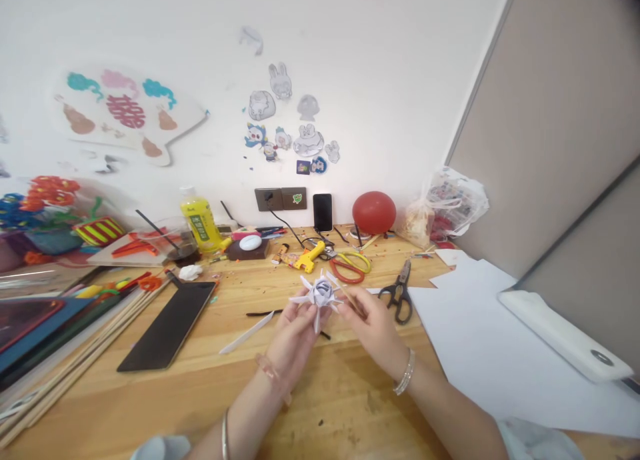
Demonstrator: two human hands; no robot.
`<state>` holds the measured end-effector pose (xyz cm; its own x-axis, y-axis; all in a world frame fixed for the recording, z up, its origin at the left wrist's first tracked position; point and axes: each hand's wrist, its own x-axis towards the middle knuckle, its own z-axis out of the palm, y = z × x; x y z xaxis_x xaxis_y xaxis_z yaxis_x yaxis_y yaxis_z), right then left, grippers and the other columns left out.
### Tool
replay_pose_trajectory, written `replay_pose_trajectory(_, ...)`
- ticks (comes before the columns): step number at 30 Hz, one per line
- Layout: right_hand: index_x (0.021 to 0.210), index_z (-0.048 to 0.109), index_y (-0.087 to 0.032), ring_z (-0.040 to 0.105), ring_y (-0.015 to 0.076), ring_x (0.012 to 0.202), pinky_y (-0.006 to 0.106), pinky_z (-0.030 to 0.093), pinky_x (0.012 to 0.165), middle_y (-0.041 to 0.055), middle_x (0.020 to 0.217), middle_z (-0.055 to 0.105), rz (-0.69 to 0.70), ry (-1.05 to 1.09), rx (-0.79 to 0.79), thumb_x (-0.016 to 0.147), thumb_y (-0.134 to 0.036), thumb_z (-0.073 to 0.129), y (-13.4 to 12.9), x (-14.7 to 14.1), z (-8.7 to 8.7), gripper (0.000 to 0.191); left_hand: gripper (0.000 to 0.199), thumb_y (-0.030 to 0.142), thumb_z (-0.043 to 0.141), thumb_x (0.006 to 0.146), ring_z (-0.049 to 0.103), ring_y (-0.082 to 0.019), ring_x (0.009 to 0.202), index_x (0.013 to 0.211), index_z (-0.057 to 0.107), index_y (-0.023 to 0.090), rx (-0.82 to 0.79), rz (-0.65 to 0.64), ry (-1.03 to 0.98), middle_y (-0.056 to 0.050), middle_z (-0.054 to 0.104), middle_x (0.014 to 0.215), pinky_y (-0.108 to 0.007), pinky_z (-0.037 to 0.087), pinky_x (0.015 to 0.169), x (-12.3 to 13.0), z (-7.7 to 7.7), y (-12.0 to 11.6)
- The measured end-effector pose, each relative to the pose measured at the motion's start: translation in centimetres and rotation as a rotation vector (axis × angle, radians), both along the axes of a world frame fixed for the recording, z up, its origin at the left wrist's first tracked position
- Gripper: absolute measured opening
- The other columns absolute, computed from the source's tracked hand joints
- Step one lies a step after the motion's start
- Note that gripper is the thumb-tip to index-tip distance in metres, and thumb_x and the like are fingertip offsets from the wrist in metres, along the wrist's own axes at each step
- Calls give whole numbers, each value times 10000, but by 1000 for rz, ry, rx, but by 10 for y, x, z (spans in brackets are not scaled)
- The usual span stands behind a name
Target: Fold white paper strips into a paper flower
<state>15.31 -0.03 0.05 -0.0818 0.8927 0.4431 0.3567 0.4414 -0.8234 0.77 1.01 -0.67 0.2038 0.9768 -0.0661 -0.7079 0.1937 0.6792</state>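
Table (360,413): wooden, beneath my forearms. White sheet (465,327) on my right; a wide elbow swing could, I judge, drag it. Left hand (294,328): closed lightly on the paper flower, thumb at its lower edge. Right hand (371,321): pinching a thin stick. Black scissors (403,273) lie just beside the right hand; a sideways knock could shift them. Paper flower (321,290): held above the wood, between both hands; too firm a squeeze might flatten the coiled centre or crease the points. Thin stick (350,299): tip close by the petals, contact unclear; a slip could tear one.
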Motion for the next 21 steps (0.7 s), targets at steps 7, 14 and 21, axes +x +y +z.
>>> replay_pose_trajectory(7, 887, 565, -171, 578, 156, 724, 240, 446, 643, 31, 806, 622, -86, -43, 71, 848, -265, 475, 3, 1, -1, 136, 346, 138, 688, 676, 605, -199, 959, 1003, 583, 179, 76, -137, 88, -63, 677, 951, -330, 425, 889, -1, 2, -2)
replay_pose_trajectory(14, 972, 593, -186, 574, 188, 798, 283, 444, 713, 59, 845, 622, -107, -364, 247, 880, -215, 411, 1, 10, 6, 206, 211, 197, 765, 586, 607, -112, 707, 697, 591, 153, 63, -40, 223, -3, 675, 737, -215, 439, 708, -4, -1, 2)
replay_pose_trajectory(21, 1052, 612, -203, 584, 178, 802, 276, 458, 724, 65, 884, 609, -149, -445, 287, 895, -243, 405, 0, 13, 7, 263, 245, 228, 782, 549, 588, -131, 754, 686, 595, 152, 124, 21, 341, -29, 661, 845, -226, 430, 703, -2, -4, 5)
